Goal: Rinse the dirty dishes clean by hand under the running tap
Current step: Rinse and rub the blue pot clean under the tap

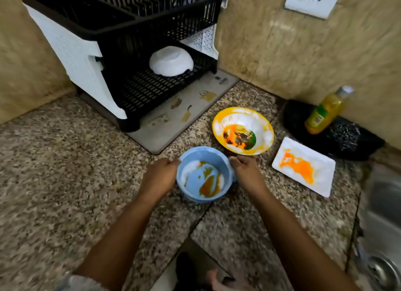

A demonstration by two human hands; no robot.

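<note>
A light blue bowl (204,173) smeared with brown sauce and white foam sits over the granite counter (65,182). My left hand (159,178) grips its left side and my right hand (247,173) grips its right side. Behind it stands a yellow-rimmed bowl (243,130) with orange and dark food residue. To the right lies a white rectangular plate (303,167) with an orange smear. The steel sink (382,236) shows at the right edge; no tap is in view.
A black and white dish rack (121,52) stands at the back left on a drying mat (186,115), with a clean white bowl (171,60) upturned on its lower shelf. A yellow soap bottle (325,110) leans on a black scrubber tray (347,136) by the wall.
</note>
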